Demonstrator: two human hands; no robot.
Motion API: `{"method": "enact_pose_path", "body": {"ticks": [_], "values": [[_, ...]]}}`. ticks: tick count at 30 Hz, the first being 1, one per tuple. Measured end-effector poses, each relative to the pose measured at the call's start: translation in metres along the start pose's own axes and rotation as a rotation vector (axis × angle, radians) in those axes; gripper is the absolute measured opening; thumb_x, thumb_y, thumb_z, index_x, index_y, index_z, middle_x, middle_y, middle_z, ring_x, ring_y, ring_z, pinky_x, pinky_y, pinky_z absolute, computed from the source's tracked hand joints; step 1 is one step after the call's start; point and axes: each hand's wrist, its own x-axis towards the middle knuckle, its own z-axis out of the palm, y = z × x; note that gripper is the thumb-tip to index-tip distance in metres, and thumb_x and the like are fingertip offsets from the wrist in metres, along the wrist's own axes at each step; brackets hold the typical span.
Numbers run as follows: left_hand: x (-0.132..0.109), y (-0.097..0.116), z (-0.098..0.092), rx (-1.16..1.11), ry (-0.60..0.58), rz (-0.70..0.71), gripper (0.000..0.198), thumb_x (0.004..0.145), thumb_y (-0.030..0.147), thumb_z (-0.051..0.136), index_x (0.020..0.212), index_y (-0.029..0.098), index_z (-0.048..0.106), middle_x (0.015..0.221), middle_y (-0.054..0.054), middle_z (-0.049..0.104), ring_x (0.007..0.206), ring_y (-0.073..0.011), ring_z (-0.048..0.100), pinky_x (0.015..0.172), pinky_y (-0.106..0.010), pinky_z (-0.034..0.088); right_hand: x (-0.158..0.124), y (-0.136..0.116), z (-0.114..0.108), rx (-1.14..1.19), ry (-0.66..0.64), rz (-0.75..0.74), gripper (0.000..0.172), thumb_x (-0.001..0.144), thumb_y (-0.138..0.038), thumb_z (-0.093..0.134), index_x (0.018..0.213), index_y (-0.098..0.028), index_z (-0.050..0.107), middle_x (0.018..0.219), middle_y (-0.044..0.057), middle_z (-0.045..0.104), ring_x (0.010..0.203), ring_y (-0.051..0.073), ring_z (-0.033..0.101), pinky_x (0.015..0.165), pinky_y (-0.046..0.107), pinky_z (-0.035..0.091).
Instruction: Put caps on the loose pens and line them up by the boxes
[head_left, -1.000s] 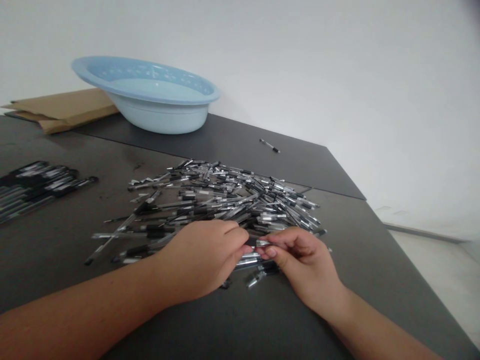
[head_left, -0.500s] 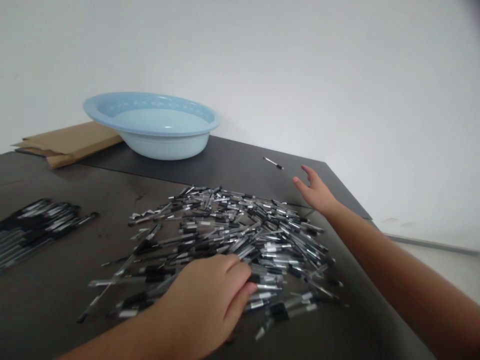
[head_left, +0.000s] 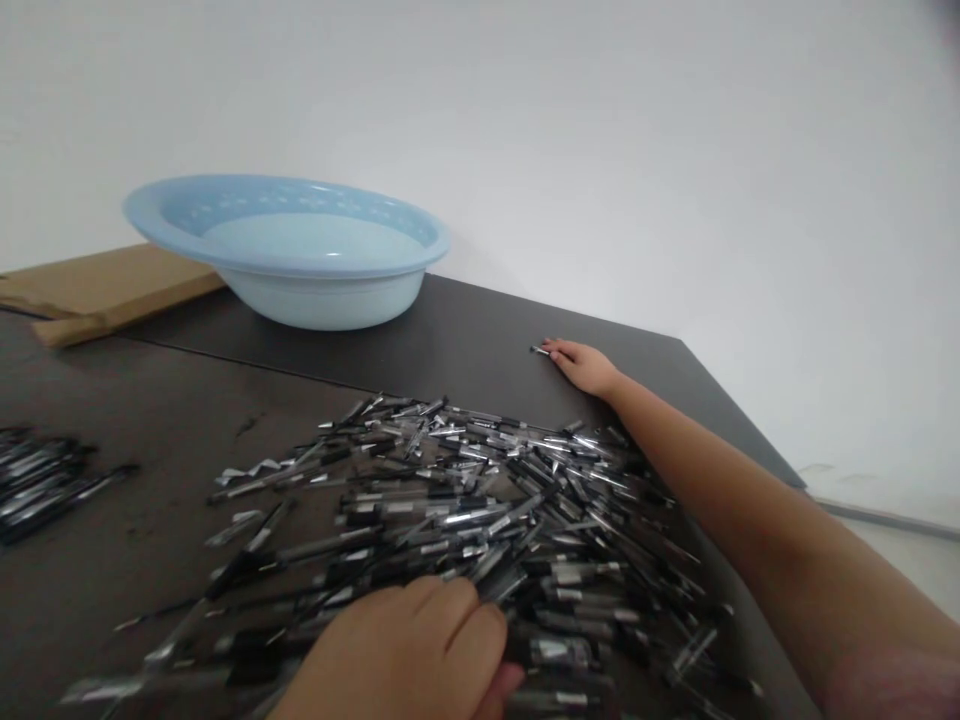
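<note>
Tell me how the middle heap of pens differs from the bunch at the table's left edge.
The loose heap of black-and-clear pens sprawls, pens crossing every way; the small bunch of black-and-clear pens lies roughly parallel. The heap is far larger than the bunch. The left hand rests on the heap; no hand touches the bunch. Both lie on the dark table.

Left hand [head_left: 405, 655] partly off bottom edge

The single camera rides on the person's head, facing forward and down across the dark table [head_left: 465, 330] toward the white wall [head_left: 600, 120]. It sits close: the left hand [head_left: 405, 650] crowds the bottom edge, the pile of pens [head_left: 487, 510] lies just beyond, and the blue basin [head_left: 285, 250] is far back on the left.
</note>
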Motion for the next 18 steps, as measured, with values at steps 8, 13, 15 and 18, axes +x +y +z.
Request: {"method": "enact_pose_path", "body": {"ticks": [8,13,15,18], "values": [[-0.004,0.019,-0.023,-0.102,0.039,-0.067,0.026,0.106,0.034,0.043,0.092,0.025,0.062,0.092,-0.003,0.069,0.080,-0.0267,0.066,0.067,-0.039,0.044,-0.071,-0.078,0.025,0.052,-0.094,-0.151,0.039,0.108,-0.029,0.047,0.143,-0.033,0.065,0.157,0.003,0.059,0.152,0.025,0.045,0.129,0.056,0.026],[-0.009,0.019,-0.022,-0.069,0.105,-0.024,0.026,0.108,0.037,0.043,0.094,0.024,0.061,0.093,-0.002,0.067,0.084,-0.0254,0.064,0.070,-0.039,0.044,-0.100,-0.123,0.028,0.078,-0.135,-0.211,0.049,0.102,-0.023,0.048,0.147,-0.036,0.062,0.161,0.000,0.053,0.155,0.025,0.041,0.130,0.058,0.023],[-0.010,0.020,-0.022,-0.043,0.134,-0.016,0.026,0.108,0.037,0.043,0.095,0.024,0.061,0.094,-0.002,0.067,0.086,-0.0252,0.065,0.071,-0.039,0.045,-0.109,-0.138,0.028,0.090,-0.150,-0.232,0.052,0.101,-0.021,0.048,0.148,-0.036,0.062,0.162,0.000,0.052,0.155,0.025,0.040,0.130,0.058,0.023],[-0.010,0.021,-0.023,-0.007,0.157,-0.015,0.027,0.108,0.038,0.042,0.095,0.024,0.061,0.094,-0.002,0.066,0.087,-0.0252,0.065,0.073,-0.040,0.047,-0.120,-0.155,0.031,0.110,-0.166,-0.251,0.052,0.101,-0.021,0.047,0.150,-0.036,0.060,0.163,0.001,0.051,0.156,0.026,0.040,0.129,0.060,0.022]]}}
